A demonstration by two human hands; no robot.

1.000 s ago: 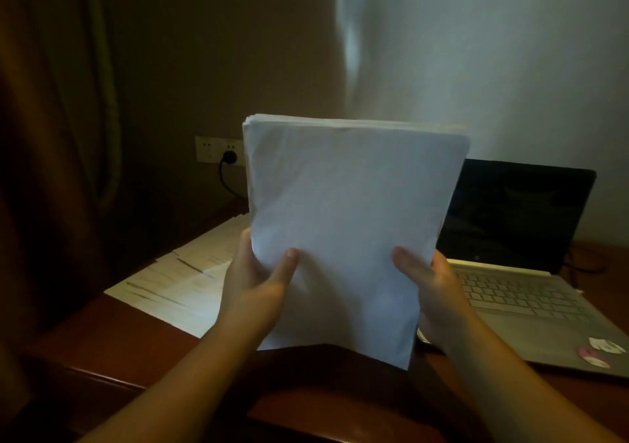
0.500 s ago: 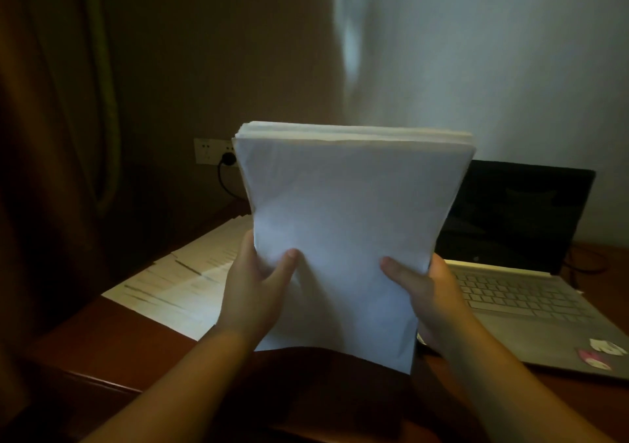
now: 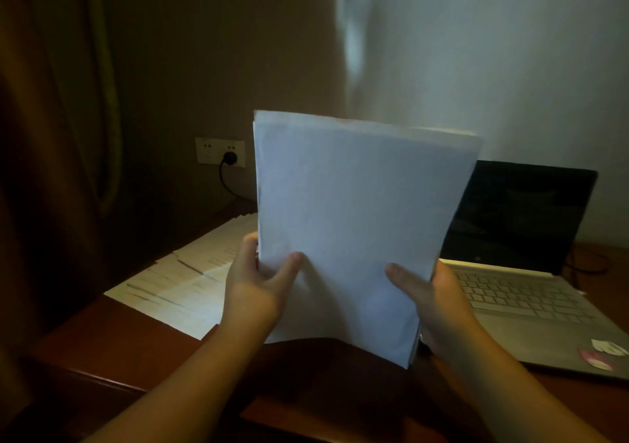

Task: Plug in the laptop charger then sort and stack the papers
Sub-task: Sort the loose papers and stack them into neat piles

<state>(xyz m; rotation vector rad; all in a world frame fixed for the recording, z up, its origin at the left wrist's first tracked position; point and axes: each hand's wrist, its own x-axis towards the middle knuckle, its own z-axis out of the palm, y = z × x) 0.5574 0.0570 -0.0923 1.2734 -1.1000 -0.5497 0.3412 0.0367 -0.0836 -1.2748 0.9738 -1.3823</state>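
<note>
Both bare forearms reach forward and up from below. The left hand (image 3: 253,289) grips the thick upright sheaf of white paper (image 3: 354,224) at its lower left edge, thumb across the front. The right hand (image 3: 432,303) holds the lower right edge likewise, its fingers apparently curled behind, though the dim light hides them.

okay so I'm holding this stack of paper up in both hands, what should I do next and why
Probably tap the stack down on the desk to square it: both hands, left hand and right hand, grip its lower edges, it is upright, and its top edge shows sheets slightly uneven.
</note>
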